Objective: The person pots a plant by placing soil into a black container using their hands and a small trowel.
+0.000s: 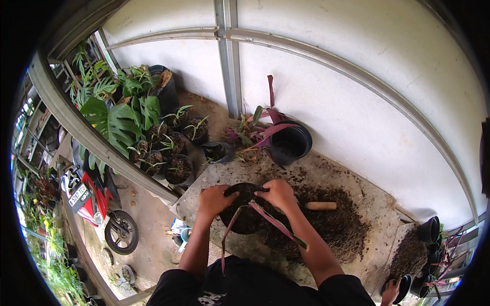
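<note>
A round black plastic pot (245, 220) stands tilted before me, with a plant of long purple-green leaves (273, 222) drooping over its near side. My left hand (217, 201) grips the pot's rim at the left. At the rim's right part, my right hand (278, 196) holds on with its thumb inside. Dark potting soil (337, 233) is spread over the concrete slab to the right. On that soil lies a wooden tool handle (320, 206); the rest of the tool cannot be made out.
An empty black pot (291, 142) and loose purple-leaved plants (245, 134) lie by the white wall (329, 88). Small potted seedlings (179, 170) and a monstera (113, 122) stand left, beyond a metal post. Another person's hand (391, 291) touches a pot at lower right. A motorcycle (93, 202) stands lower left.
</note>
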The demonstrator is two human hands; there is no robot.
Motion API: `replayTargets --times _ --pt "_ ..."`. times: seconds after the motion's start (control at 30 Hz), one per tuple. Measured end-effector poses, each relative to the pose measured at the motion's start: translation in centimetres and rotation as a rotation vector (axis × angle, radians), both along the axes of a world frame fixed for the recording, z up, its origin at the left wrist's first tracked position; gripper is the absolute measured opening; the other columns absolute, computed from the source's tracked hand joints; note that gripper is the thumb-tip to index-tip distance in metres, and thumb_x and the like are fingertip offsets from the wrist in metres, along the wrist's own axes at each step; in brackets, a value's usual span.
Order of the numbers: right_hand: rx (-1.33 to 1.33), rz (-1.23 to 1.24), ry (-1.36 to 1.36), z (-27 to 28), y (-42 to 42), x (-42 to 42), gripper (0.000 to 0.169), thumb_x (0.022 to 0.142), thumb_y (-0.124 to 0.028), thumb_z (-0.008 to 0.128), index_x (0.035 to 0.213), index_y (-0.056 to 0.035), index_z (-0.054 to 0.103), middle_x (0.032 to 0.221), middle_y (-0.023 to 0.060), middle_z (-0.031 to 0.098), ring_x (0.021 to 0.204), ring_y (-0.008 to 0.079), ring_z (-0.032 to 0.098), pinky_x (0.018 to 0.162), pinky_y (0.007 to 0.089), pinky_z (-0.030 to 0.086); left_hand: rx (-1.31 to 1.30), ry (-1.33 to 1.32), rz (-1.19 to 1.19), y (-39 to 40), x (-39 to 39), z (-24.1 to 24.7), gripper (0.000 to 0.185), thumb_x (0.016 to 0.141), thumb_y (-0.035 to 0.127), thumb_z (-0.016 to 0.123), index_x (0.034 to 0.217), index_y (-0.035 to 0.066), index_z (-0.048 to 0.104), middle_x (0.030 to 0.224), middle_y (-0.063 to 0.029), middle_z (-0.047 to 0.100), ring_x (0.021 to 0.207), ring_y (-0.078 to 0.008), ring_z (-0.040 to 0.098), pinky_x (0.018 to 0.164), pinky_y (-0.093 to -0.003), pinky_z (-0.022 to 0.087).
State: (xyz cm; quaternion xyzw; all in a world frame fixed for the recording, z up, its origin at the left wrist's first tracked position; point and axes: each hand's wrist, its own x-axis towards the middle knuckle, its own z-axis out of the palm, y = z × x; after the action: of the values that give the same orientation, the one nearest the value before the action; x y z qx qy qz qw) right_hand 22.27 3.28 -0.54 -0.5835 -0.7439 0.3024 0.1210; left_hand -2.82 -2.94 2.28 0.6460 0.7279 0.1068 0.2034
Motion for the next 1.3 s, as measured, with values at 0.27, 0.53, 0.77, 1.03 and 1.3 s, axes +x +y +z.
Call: replayTargets --times 0.27,0.53,0.77,1.03,1.3 --pt "0.171 0.165 0.015 -1.0 1.2 -0.6 0.050 0.083 -0.056 0.083 0.100 -0.0087 0.082 0.085 0.0158 0.076 0.080 0.0328 0.074 0.072 0.0440 0.055 0.085 -0.277 -0.160 2.7 1.1 -2.4 0.045 0.083 0.055 0.079 0.114 0.022 0.080 0.098 -0.0135 0.078 0.096 -0.0367 0.075 0.086 -0.0485 0.058" --pt "-0.120 0.145 -0.038 -0.2 2.0 -0.8 0.052 0.089 -0.061 0.075 0.094 -0.0092 0.081 0.071 0.0148 0.071 0.069 0.0326 0.070 0.066 0.0454 0.053 0.078 -0.259 -0.130 2.8 1.2 -2.5 0.044 0.084 0.053 0.080 0.104 0.013 0.081 0.089 -0.0155 0.077 0.089 -0.0362 0.075 0.081 -0.0454 0.056" --pt "-0.001 0.251 -0.068 0.5 0.3 -1.2 0.049 0.085 -0.060 0.079 0.094 -0.0124 0.080 0.084 0.0131 0.075 0.082 0.0328 0.074 0.072 0.0467 0.057 -0.044 -0.739 -0.257 3.0 -0.1 -2.6 0.047 0.085 0.036 0.085 0.121 0.007 0.075 0.108 -0.0115 0.078 0.102 -0.0223 0.073 0.092 -0.0372 0.054" --pt "-0.028 0.147 -0.064 0.5 -0.8 -1.7 0.056 0.084 -0.064 0.080 0.100 -0.0100 0.078 0.083 0.0123 0.073 0.082 0.0347 0.073 0.072 0.0480 0.056 -0.067 -0.809 -0.267 3.2 -0.3 -3.8 0.045 0.082 0.021 0.086 0.123 0.005 0.074 0.109 -0.0103 0.078 0.101 -0.0178 0.071 0.092 -0.0363 0.054" --pt "-0.073 0.116 0.041 -2.7 0.1 -1.0 0.055 0.093 -0.059 0.074 0.094 -0.0040 0.077 0.074 0.0145 0.068 0.076 0.0312 0.071 0.069 0.0473 0.051 0.045 -0.518 -0.200 2.7 0.7 -2.3 0.041 0.084 0.036 0.083 0.115 0.009 0.077 0.100 -0.0135 0.079 0.094 -0.0286 0.076 0.086 -0.0393 0.056"
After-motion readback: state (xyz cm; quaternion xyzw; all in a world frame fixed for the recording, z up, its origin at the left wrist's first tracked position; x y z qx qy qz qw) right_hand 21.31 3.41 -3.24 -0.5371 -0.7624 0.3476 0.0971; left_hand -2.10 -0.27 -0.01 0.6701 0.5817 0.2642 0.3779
